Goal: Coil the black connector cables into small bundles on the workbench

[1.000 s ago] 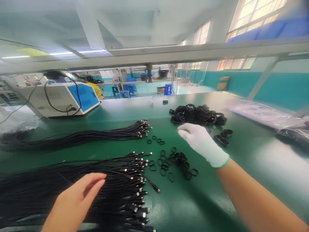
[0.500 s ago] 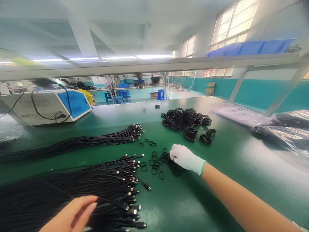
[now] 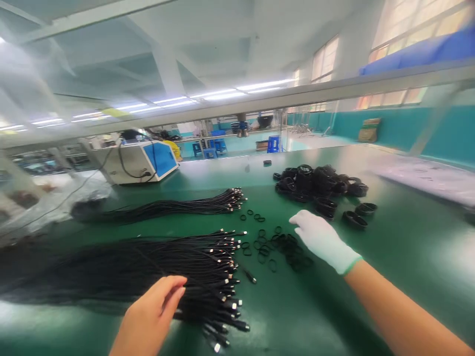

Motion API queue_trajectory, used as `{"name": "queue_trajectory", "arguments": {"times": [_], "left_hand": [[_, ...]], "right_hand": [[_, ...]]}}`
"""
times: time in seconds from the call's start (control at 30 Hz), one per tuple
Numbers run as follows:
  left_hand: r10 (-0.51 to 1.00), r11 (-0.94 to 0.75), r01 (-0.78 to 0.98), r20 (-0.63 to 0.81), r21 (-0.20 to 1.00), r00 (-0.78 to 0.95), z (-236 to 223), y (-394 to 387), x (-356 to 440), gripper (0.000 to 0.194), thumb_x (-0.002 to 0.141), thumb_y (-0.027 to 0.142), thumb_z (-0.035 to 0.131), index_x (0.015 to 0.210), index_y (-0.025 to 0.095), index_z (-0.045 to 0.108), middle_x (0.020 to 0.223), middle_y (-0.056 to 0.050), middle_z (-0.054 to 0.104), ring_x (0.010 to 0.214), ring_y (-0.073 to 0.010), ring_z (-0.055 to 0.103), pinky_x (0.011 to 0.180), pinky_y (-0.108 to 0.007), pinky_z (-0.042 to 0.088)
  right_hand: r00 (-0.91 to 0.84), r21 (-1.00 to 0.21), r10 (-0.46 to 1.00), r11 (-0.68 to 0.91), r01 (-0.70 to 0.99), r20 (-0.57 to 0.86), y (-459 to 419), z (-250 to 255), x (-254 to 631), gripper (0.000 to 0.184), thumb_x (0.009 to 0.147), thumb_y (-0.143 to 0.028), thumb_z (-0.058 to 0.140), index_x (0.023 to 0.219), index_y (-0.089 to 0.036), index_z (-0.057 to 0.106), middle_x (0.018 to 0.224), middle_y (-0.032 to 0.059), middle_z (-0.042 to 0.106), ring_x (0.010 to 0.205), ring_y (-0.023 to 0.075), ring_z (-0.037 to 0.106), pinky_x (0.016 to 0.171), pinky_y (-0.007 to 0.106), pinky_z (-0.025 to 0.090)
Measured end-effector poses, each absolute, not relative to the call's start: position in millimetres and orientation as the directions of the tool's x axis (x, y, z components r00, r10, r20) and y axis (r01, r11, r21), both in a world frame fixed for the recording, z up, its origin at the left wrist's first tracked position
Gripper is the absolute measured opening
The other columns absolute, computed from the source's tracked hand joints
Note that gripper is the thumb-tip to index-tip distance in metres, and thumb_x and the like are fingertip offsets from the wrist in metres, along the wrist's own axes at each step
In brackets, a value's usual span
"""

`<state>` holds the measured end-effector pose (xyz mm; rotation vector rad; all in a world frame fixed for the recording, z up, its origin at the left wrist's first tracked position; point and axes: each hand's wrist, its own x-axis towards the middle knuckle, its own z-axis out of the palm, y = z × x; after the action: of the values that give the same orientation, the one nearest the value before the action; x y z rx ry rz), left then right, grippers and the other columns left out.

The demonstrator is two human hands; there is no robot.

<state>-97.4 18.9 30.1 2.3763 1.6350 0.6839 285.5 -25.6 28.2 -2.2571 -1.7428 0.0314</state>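
Note:
My bare left hand (image 3: 154, 309) hovers over the connector ends of a large bundle of black cables (image 3: 148, 269), with its fingers close together and bent, touching or nearly touching the cables. My right hand (image 3: 321, 240), in a white glove, is stretched over a scatter of small black rubber bands (image 3: 276, 244) on the green table (image 3: 389, 257); its fingers lie fairly flat. Whether it holds a band I cannot see.
A second cable bundle (image 3: 178, 206) lies farther back. A heap of coiled black cables (image 3: 319, 180) sits at the back right, with a few loose coils (image 3: 354, 219) beside it. A white and blue machine (image 3: 139, 160) stands back left. Plastic bags (image 3: 426, 178) lie at the right.
My right hand has come up off the rubber bands and moved right. My left hand has shifted right along the cable ends. The camera has swung left.

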Motion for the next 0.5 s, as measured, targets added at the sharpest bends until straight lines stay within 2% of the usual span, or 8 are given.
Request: {"name": "queue_trajectory", "arguments": {"times": [0.07,0.13,0.23,0.3,0.4,0.5], "left_hand": [[0.925,-0.351,0.847,0.288,0.399,0.247,29.5,9.8,-112.8,0.024,0.080,0.045,0.047,0.087,0.030,0.065,0.089,0.005,0.070,0.080,-0.0174,0.065,0.070,-0.024,0.050],[0.939,-0.304,0.867,0.276,0.394,0.204,28.6,0.4,-127.2,0.022,0.084,0.040,0.045,0.085,0.028,0.063,0.085,0.004,0.069,0.077,-0.0164,0.064,0.069,-0.024,0.049],[0.950,-0.262,0.890,0.261,0.372,0.170,23.9,-8.8,-135.6,0.018,0.087,0.031,0.044,0.083,0.026,0.061,0.080,0.003,0.066,0.074,-0.0152,0.061,0.068,-0.024,0.047],[0.927,-0.321,0.890,0.300,0.323,0.226,16.3,-8.1,-130.6,0.018,0.086,0.021,0.045,0.087,0.026,0.062,0.085,0.002,0.066,0.076,-0.0149,0.061,0.069,-0.024,0.046],[0.832,-0.490,0.848,0.399,0.202,0.386,2.4,3.9,-117.6,0.029,0.080,0.006,0.045,0.092,0.025,0.064,0.097,-0.003,0.065,0.082,-0.0176,0.060,0.070,-0.027,0.047],[0.764,-0.571,0.806,0.463,0.158,0.450,-2.6,20.3,-114.1,0.024,0.078,0.005,0.049,0.079,0.023,0.064,0.097,-0.004,0.065,0.084,-0.0191,0.058,0.071,-0.030,0.047]], "right_hand": [[0.299,-0.269,0.934,-0.242,0.932,0.196,-32.7,26.1,282.1,0.025,0.086,-0.020,0.039,0.092,-0.016,0.063,0.099,0.0103,0.058,0.087,0.0215,0.057,0.075,0.033,0.041],[0.309,-0.311,0.929,-0.237,0.920,0.204,-35.9,22.9,277.0,0.029,0.086,-0.034,0.039,0.074,-0.018,0.061,0.087,0.0086,0.059,0.080,0.0223,0.058,0.072,0.035,0.042],[0.292,-0.452,0.939,-0.182,0.873,0.185,-33.3,19.9,255.9,0.036,0.082,-0.049,0.042,0.065,-0.022,0.059,0.085,0.0091,0.061,0.070,0.0218,0.059,0.066,0.036,0.044],[0.202,-0.518,0.964,-0.085,0.851,0.173,-31.1,19.0,231.1,0.034,0.079,-0.051,0.043,0.066,-0.024,0.059,0.085,0.0094,0.062,0.069,0.0218,0.059,0.063,0.036,0.045],[0.036,-0.562,0.984,0.069,0.824,0.174,-31.9,12.3,193.6,0.030,0.078,-0.052,0.044,0.067,-0.027,0.058,0.078,0.0063,0.062,0.065,0.0207,0.059,0.058,0.034,0.048],[-0.013,-0.564,0.947,0.202,0.801,0.321,-33.5,-6.4,178.3,0.025,0.076,-0.050,0.050,0.068,-0.029,0.060,0.076,0.0055,0.064,0.062,0.0201,0.060,0.054,0.031,0.049]]}}
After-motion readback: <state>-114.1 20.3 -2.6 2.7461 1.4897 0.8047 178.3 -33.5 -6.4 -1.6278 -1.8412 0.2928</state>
